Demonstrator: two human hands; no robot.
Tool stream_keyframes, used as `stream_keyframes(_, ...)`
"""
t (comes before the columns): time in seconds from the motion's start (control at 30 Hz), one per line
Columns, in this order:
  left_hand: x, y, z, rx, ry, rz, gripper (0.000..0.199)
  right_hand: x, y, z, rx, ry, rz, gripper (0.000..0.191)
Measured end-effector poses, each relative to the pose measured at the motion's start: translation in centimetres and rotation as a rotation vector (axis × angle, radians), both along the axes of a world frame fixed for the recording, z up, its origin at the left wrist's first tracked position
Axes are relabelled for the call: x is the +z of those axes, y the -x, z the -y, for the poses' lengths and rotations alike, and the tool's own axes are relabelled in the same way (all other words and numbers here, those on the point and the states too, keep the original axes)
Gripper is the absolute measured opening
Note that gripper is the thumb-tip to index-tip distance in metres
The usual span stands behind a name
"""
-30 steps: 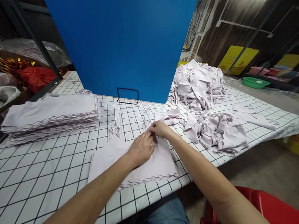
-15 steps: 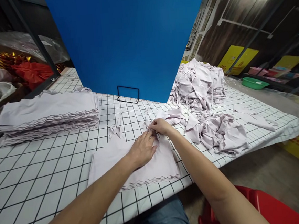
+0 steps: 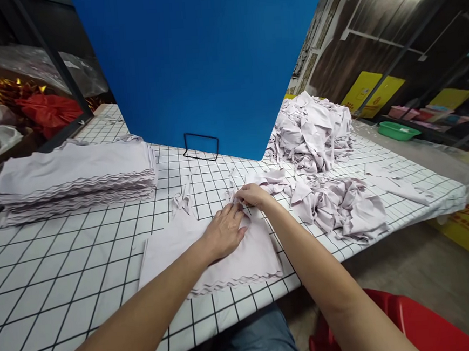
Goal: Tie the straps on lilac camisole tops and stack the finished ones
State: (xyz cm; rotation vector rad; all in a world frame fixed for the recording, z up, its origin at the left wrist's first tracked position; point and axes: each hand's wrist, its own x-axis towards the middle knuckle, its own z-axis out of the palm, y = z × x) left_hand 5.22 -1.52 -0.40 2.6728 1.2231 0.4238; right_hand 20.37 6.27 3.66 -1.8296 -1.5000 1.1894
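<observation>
A pale pinkish-white piece of fabric (image 3: 171,251) with a wavy near edge lies flat in front of me, seemingly several layers thick. My left hand (image 3: 224,234) rests on it palm down, fingers stretched toward its far edge. Just beyond those fingertips, my right hand (image 3: 253,195) is closed in a pinch on the fabric's narrow strap-like end, part of which its fingers hide. Another tied-looking fabric strap (image 3: 182,204) sticks out from the far left edge of the same piece.
A neat stack of fabric (image 3: 72,172) stands at the left. Crumpled fabric pieces (image 3: 342,205) and a taller heap (image 3: 316,128) lie at the right. A blue board (image 3: 210,69) rises behind a black wire frame (image 3: 202,146). A red stool (image 3: 408,318) stands below the checked table (image 3: 104,272).
My right hand has shifted very slightly at the strap end, still pinching. The left hand stays flat on the fabric, and the view has tilted a little.
</observation>
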Motion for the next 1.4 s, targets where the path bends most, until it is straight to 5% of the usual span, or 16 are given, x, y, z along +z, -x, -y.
stream_keyframes(0.27,0.5,0.0,-0.1,-0.012,-0.009,-0.024,0.043,2.5,-0.9,2.4,0.061,-0.099,-0.374,0.02)
stream_keyframes(0.47,0.9,0.0,0.1,-0.017,0.069,0.012,0.041,4.8,-2.9,9.0,0.506,-0.353,-0.38,0.016)
stream_keyframes(0.63,1.3,-0.1,0.2,0.009,0.17,-0.104,0.055,3.4,-4.2,14.1,0.837,-0.259,-0.131,0.033)
stream_keyframes(0.73,1.3,-0.1,0.2,0.012,0.163,-0.132,0.057,3.0,-4.8,15.9,0.897,-0.264,-0.107,0.039)
stream_keyframes(0.87,1.4,-0.2,0.3,0.027,0.167,-0.144,0.058,3.3,-5.8,17.1,0.744,-0.17,-0.201,0.04)
stream_keyframes(1.0,1.5,-0.3,0.2,0.019,0.124,-0.151,0.057,2.9,-5.9,16.7,0.284,-0.049,-0.128,0.025)
stream_keyframes(1.07,1.4,-0.3,0.2,0.013,0.1,-0.151,0.056,2.4,-5.3,16.1,0.164,-0.032,-0.078,0.022)
stream_keyframes(1.4,1.1,-0.1,0.2,-0.025,0.013,-0.089,0.048,-0.3,-0.5,14.8,0.154,-0.305,0.397,0.021)
